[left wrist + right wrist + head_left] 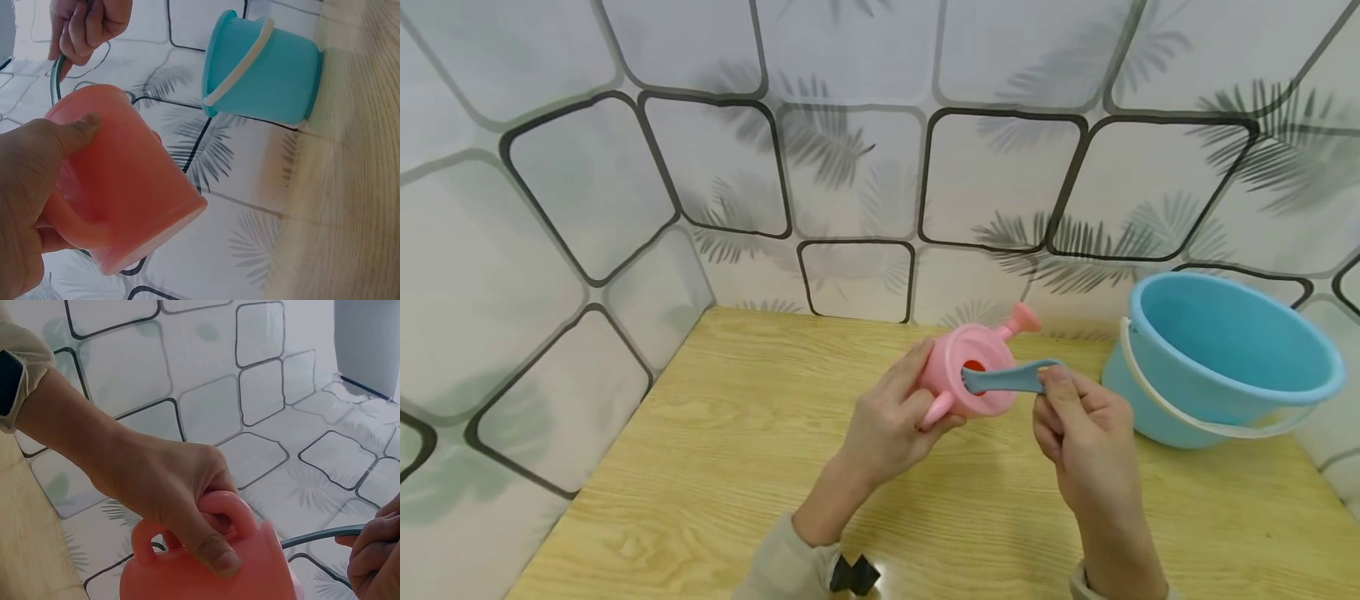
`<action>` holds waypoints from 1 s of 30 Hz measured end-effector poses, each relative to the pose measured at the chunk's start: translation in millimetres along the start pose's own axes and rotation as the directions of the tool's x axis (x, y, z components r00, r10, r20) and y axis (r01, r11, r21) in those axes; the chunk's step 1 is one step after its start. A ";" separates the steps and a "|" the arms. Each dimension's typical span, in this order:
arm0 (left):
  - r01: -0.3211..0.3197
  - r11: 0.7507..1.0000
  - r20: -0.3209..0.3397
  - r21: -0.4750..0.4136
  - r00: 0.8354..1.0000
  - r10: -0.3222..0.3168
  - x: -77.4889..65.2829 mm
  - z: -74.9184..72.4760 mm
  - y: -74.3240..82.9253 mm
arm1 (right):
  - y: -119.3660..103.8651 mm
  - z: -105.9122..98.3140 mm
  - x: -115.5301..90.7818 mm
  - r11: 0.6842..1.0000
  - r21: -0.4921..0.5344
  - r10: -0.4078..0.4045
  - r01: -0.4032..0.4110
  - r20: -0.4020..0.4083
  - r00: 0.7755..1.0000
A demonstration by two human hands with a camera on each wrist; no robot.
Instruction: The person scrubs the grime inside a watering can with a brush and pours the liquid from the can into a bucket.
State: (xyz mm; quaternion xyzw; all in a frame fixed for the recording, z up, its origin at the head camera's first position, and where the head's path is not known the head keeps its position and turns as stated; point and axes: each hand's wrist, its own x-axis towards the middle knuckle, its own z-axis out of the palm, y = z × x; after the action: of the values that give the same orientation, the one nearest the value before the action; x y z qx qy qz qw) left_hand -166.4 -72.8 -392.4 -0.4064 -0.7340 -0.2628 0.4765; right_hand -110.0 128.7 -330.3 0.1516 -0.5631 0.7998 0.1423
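A pink toy watering can (938, 379) is held up over the table by my left hand (887, 417), its round top opening tipped toward the head camera. In the left wrist view the thumb presses on the can's side (125, 169), near the looped handle. My right hand (1090, 425) pinches the end of a slim blue-grey plastic tool (1011, 379) between thumb and fingers. The tool's other end reaches into the can's opening, so its kind stays hidden. Something red (974, 367) shows inside the opening.
To the right, a light-blue bucket (1195, 408) with a white handle (1157, 396) stands on the wood-grain table (715, 467). A patterned wall covering (857, 183) rises behind and to the left.
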 end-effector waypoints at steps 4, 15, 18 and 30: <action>0.002 1.000 0.007 0.014 1.000 -0.002 -0.2 -0.4 1.5 | 6.5 5.9 2.1 0.993 -0.108 0.045 -0.042 0.026 0.999; -0.015 0.999 0.024 0.045 1.000 0.014 -2.8 -1.5 3.1 | 3.1 -14.3 8.8 0.997 0.052 0.048 -0.052 0.061 0.997; -0.020 0.999 0.034 0.046 0.999 0.019 -5.0 -0.7 3.2 | 6.6 -12.7 7.8 0.996 0.043 0.070 -0.073 0.074 0.995; -0.022 0.997 0.023 0.068 1.000 0.020 0.0 -2.7 2.6 | 6.5 -10.6 8.5 0.998 0.029 0.053 -0.054 0.044 0.998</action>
State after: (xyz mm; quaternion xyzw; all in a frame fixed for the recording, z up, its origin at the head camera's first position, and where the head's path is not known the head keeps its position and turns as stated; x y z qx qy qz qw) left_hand -162.8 -73.5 -391.4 -0.4005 -0.7434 -0.2279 0.4848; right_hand -121.3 137.2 -335.9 0.1557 -0.5578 0.8083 0.1064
